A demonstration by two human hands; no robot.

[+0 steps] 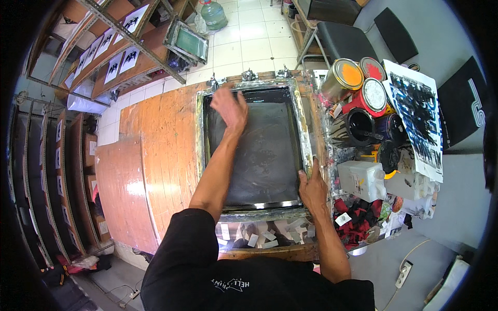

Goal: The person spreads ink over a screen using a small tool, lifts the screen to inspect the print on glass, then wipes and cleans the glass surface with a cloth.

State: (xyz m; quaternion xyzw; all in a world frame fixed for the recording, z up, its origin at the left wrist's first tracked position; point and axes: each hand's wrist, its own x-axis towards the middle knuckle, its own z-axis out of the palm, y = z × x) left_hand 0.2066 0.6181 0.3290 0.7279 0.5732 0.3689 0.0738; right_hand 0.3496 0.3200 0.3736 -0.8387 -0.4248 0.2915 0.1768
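A screen-printing frame (294, 111) with a dark grey mesh (262, 140) lies on the wooden table before me. My left hand (231, 108) is over the far left corner of the frame, close to the mesh. Its fingers are blurred, so whether they hold anything does not show. At the near right corner my right hand (314, 193) grips the frame's right rail, with the thumb on the inner side and the index finger stretched along the outer side. Black ink smears run along the frame's inner edges. Metal hinge clamps (249, 75) stand at its far edge.
Crowding the right side are ink cans, including an orange one (342, 78), a black tub (360, 123), a white jug (362, 180) and stained rags (358, 223). An ink-smeared paper (415, 111) leans behind them. Metal shelves (104, 52) with prints stand left of the wooden table (161, 135).
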